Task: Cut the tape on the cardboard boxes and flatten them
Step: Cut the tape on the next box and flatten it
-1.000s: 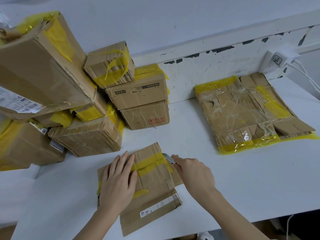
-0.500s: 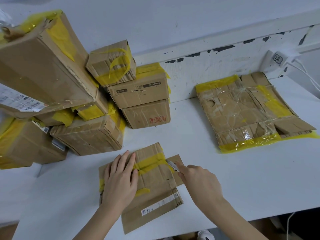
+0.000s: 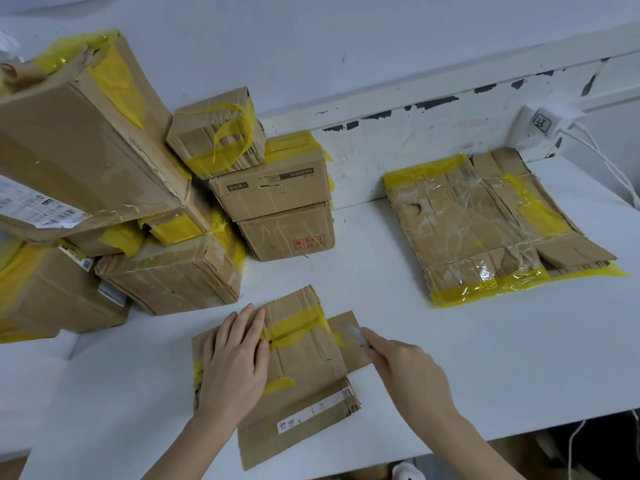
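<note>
A: Where is the box you are working on?

B: The flattened box lies on the white table at six o'clock, right in front of you. A band of yellow tape crosses its upper part, and a white label sits near its lower right edge.

A: And your left hand?

B: Your left hand rests flat on the left half of that box, fingers straight and together, pointing toward twelve o'clock. The fingertips reach the left end of the tape band. That grip is relaxed, pressing and clasping nothing.

A: The right?

B: Your right hand sits at the box's three o'clock side, its grip closed around a cutter. The pale blade end pokes out toward ten o'clock, over a brown flap just beside the right end of the tape. It is blurred, so you cannot tell whether the tip touches the cardboard.

A: What else is on the table?

B: A pile of taped boxes stands from nine to eleven o'clock against the wall. A stack of flattened cardboard lies at two o'clock, well apart from your hands. A white power strip with cables sits at the far one o'clock corner.
</note>
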A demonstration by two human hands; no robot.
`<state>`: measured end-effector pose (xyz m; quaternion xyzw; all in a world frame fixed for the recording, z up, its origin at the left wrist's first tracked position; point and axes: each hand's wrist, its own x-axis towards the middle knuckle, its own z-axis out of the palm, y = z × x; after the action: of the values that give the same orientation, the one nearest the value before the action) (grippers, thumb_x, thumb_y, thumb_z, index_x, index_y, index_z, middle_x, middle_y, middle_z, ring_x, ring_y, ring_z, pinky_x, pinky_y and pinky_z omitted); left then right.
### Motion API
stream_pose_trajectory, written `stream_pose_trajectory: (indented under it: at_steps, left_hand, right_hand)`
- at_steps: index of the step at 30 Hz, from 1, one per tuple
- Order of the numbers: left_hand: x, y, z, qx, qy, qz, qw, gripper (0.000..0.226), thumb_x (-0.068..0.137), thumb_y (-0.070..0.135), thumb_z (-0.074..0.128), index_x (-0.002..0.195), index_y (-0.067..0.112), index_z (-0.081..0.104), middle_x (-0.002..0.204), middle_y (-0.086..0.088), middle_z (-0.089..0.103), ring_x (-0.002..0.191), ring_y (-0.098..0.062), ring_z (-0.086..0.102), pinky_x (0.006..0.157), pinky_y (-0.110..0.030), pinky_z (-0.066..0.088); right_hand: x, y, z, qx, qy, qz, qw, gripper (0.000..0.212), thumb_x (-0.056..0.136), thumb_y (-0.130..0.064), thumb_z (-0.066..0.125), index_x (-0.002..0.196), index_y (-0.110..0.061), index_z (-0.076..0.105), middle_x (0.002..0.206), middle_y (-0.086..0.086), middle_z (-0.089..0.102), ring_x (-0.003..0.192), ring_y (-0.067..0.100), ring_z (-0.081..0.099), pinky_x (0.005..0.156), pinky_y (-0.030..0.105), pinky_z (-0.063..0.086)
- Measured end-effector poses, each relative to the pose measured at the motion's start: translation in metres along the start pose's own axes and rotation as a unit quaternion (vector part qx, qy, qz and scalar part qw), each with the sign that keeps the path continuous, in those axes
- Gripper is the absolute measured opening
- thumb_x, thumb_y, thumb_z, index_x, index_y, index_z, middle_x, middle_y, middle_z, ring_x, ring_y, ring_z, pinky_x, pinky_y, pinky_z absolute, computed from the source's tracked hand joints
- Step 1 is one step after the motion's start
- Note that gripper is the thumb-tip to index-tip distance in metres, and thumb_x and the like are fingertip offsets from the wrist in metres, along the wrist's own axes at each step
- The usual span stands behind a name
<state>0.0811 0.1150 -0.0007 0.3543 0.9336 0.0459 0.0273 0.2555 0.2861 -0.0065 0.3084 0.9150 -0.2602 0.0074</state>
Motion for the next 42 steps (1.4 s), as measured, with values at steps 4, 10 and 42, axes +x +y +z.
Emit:
stream_pose_trajectory:
  at_steps: [4, 10, 42]
  left_hand:
    - [0.000, 0.000, 0.001, 0.000, 0.011, 0.008, 1.000, 0.073, 0.084, 0.048, 0.000, 0.145, 0.024, 0.033, 0.152, 0.007, 0.028, 0.141, -0.016, 0.023, 0.112, -0.038, 0.022]
    - [0.000, 0.000, 0.000, 0.004, 0.007, 0.003, 1.000, 0.077, 0.082, 0.050, -0.004, 0.146, 0.026, 0.031, 0.153, 0.009, 0.026, 0.141, -0.015, 0.021, 0.112, -0.038, 0.020]
    - [-0.019, -0.007, -0.019, -0.042, -0.080, -0.104, 0.990, 0.054, 0.099, 0.034, 0.030, 0.150, 0.022, 0.018, 0.130, 0.002, 0.032, 0.111, -0.019, 0.040, 0.098, -0.021, 0.033]
  right_hand:
    - [0.012, 0.030, 0.026, -0.010, -0.030, 0.093, 0.995, 0.052, 0.103, -0.027, 0.032, 0.150, -0.024, 0.011, 0.112, 0.003, 0.052, 0.089, 0.021, 0.059, 0.068, 0.027, 0.044]
    - [0.017, 0.042, 0.052, -0.079, 0.006, 0.126, 0.989, 0.047, 0.090, -0.006, 0.054, 0.133, -0.013, 0.036, 0.107, 0.006, 0.039, 0.075, 0.019, 0.044, 0.058, 0.023, 0.038]
    - [0.047, -0.118, 0.027, 0.111, -0.100, -0.062, 0.987, 0.084, 0.093, -0.033, 0.053, 0.149, -0.005, -0.004, 0.153, 0.017, -0.026, 0.146, 0.029, 0.000, 0.116, 0.032, 0.019]
